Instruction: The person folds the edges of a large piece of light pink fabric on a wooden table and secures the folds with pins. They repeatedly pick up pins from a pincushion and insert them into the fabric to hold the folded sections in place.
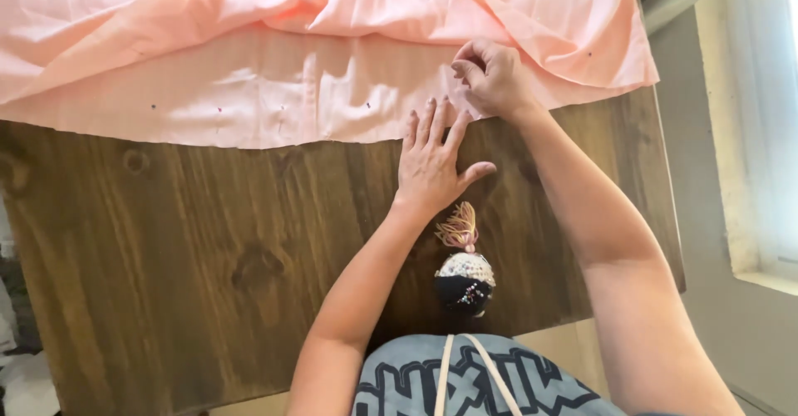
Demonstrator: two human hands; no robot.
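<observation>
Under both hands' grip, peach fabric (274, 92)

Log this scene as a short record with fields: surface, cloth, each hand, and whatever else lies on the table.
surface: dark brown wooden table
cloth: peach fabric, rumpled along the far side, its near edge flat, small pins dotted along it
left hand: flat, palm down, fingertips on the fabric's near edge
right hand: fingers pinched together on the fabric, just beyond the left hand
other: round pincushion with a tassel, near the table's front edge, between the forearms
</observation>
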